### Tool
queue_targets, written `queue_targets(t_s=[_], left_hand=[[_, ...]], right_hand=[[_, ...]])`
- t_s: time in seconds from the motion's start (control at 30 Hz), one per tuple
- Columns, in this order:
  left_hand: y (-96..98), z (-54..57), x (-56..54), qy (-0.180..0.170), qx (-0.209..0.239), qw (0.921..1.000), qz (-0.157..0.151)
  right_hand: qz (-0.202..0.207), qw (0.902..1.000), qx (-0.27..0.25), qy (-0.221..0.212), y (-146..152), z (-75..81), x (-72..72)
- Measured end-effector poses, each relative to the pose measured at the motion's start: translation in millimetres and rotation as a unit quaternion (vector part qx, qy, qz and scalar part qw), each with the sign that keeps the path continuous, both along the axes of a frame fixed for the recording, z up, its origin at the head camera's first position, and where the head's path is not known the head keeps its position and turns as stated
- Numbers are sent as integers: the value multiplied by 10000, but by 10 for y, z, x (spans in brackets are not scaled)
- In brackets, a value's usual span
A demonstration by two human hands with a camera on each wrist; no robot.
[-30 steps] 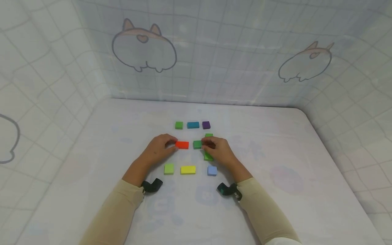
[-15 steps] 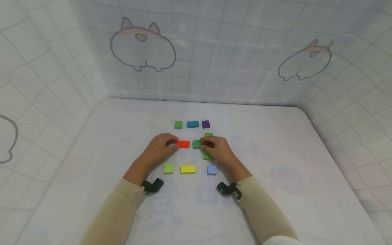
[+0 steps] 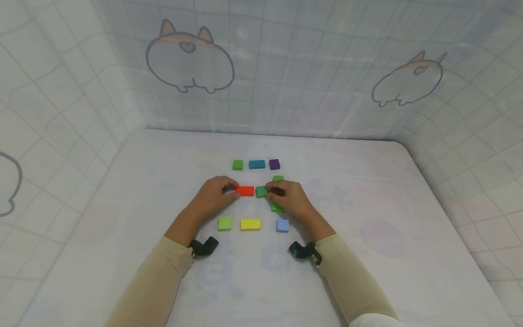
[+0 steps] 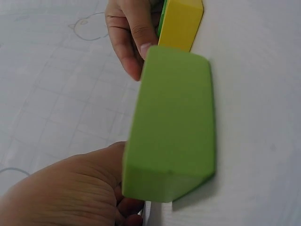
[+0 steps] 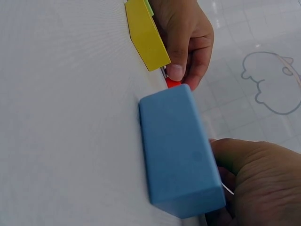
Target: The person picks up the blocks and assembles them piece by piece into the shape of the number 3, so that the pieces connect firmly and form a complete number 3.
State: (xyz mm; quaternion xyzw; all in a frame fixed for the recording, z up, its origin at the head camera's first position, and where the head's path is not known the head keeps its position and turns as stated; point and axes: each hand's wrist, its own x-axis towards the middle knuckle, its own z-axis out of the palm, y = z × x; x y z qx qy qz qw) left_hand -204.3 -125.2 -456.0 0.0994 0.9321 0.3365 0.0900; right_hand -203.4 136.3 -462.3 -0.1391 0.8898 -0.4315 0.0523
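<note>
Red block (image 3: 246,191) pinched in left grip (image 3: 210,194), green block (image 3: 261,192) in right grip (image 3: 294,197), curtains (image 3: 302,81) flank white tabletop (image 3: 367,190).

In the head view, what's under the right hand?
The right hand pinches a darker green block, its left end visible. A far green patch shows beyond the hand and a near green patch this side; whether they join is covered.

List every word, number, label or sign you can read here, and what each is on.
No text can be read for certain.
Tabletop: pale letter-like marks, too faint and blurred to read.
Black wrist pieces: any markings are too small to read.
Red block, dark green block and the other blocks: no lettering shows.
Back wall: only grid lines and animal drawings, no words.
</note>
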Motion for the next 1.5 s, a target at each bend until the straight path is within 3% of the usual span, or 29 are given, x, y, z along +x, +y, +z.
queue_targets(t_s=[0.23,0.5,1.5], left_hand=[[8,-1,4,14,-47,10000,-28],[3,-25,-8,47,-9,10000,-34],[28,-66,-21,63,160,9998,-83]], right_hand=[[144,9998,104,38,-10,-19,-4],[12,9997,236,21,-39,-18,2],[-48,9999,118,-46,-29,-45,-20]])
